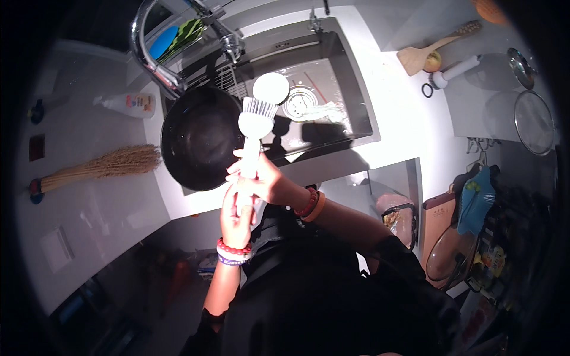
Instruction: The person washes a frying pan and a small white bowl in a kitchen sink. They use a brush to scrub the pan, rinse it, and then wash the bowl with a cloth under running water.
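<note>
A white-handled scrub brush is held up before me, its bristles pointing away toward the sink. My left hand grips the lower end of the handle. Higher up, the fingers of my right hand close around the same handle, some of them loosely spread. To the left of the brush a black wok rests over the left part of the sink. Just beyond the bristles is a white round object, too overexposed to tell what it is.
A steel sink with a drain strainer lies ahead under a curved faucet. On the left are a spray bottle and a hanging straw whisk broom. A wooden spatula and another white brush are at right.
</note>
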